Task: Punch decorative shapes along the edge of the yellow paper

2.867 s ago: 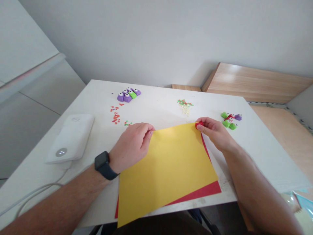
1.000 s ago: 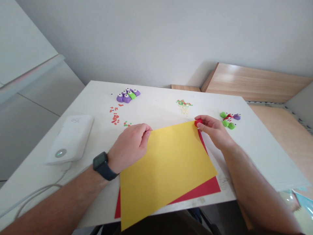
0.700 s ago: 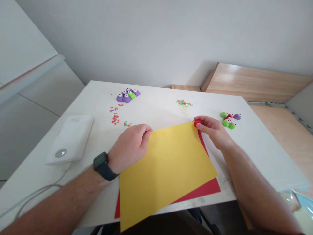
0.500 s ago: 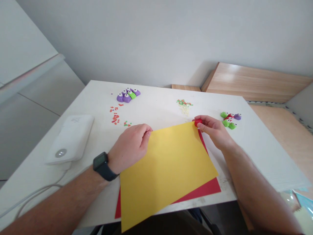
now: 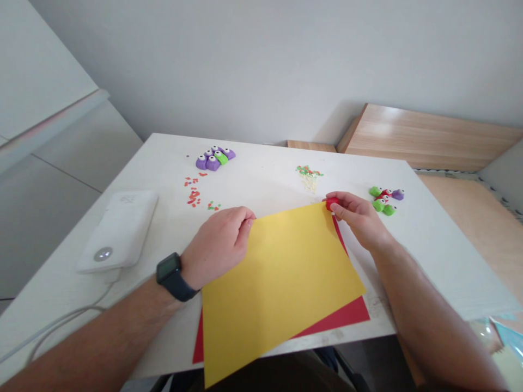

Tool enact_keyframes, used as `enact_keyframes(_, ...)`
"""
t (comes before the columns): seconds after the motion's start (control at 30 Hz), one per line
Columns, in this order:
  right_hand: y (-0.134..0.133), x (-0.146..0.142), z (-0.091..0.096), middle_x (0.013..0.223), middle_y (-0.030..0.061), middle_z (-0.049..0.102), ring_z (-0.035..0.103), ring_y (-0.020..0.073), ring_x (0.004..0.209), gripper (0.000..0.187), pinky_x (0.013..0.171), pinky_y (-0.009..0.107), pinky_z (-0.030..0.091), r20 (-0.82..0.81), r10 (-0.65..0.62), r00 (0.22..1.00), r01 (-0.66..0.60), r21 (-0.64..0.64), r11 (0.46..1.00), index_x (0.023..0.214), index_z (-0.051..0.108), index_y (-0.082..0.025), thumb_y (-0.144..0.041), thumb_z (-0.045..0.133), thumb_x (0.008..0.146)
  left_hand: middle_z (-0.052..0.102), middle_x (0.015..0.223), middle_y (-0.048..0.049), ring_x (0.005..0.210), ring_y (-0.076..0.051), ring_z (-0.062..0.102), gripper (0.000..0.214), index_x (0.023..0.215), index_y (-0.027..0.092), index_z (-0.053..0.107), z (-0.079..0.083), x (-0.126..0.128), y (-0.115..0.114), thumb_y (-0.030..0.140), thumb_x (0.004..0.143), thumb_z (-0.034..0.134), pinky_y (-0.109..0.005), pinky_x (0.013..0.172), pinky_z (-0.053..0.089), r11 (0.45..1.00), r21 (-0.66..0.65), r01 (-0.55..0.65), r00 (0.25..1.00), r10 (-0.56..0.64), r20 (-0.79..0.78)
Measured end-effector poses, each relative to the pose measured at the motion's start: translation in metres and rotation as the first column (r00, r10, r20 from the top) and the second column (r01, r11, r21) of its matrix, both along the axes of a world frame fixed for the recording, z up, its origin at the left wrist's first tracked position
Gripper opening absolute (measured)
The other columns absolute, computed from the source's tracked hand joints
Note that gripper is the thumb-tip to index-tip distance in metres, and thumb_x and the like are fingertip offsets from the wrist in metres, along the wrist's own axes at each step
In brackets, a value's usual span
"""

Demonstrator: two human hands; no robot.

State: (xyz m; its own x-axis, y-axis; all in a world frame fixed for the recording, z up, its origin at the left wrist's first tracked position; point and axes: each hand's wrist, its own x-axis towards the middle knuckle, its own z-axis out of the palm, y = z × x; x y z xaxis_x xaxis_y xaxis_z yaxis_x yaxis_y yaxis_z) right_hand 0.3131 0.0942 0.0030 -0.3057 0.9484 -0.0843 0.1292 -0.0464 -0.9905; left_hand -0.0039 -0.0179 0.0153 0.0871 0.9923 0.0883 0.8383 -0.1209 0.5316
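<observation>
Across the white table (image 5: 261,179), a wood-grain board sits beyond the far edge, and a white rounded device (image 5: 118,231) lies at the left with a pale cable (image 5: 65,318) running off it. Nearest me on the table, a yellow paper sheet (image 5: 281,288) lies tilted on a red paper sheet (image 5: 345,314), overlapping most of it, with its lower corner hanging past the table edge. My left hand (image 5: 218,247), with a black smartwatch (image 5: 169,270) on the wrist, sits at the sheet's upper left edge, fingers curled and pressed together. Their tips (image 5: 248,222) touch the paper, but I can't tell if the thumb is under it. My right hand (image 5: 359,218) is at the sheet's top corner, fingers pinching a small red punch (image 5: 332,203), probably a craft punch, though it's mostly hidden. Further out lie a purple and green punch cluster (image 5: 214,160), a mixed punch cluster (image 5: 383,200) just beyond my right hand, scattered red paper bits (image 5: 193,197), and a small heap of green, red and pale bits (image 5: 309,177).
</observation>
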Motion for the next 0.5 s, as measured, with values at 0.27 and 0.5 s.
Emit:
enact_keyframes(0.27, 0.0012, -0.0004, -0.0023, 0.097, 0.0023, 0.072, 0.059, 0.0142, 0.079, 0.035, 0.07, 0.029, 0.045, 0.004, -0.059, 0.998, 0.059, -0.003, 0.998, 0.113, 0.074, -0.023, -0.043, 0.082, 0.085, 0.07, 0.095, -0.0039, 0.091, -0.024, 0.064, 0.022, 0.097, 0.021, 0.061, -0.0004, 0.0001, 0.0004, 0.029, 0.106, 0.042, -0.038, 0.081, 0.044, 1.0, 0.0, 0.013, 1.0, -0.013, 0.001)
enact_keyframes(0.5, 0.0057, 0.0007, -0.0026, 0.095, 0.003, 0.073, 0.057, 0.0136, 0.077, 0.035, 0.063, 0.028, 0.039, -0.01, -0.119, 0.993, 0.119, 0.02, 0.993, 0.111, 0.075, -0.022, -0.043, 0.082, 0.084, 0.069, 0.093, -0.0034, 0.089, -0.023, 0.064, 0.023, 0.096, 0.022, 0.06, -0.0008, -0.0009, 0.0017, 0.03, 0.106, 0.042, -0.037, 0.079, 0.043, 1.0, 0.004, -0.009, 1.0, 0.009, -0.013)
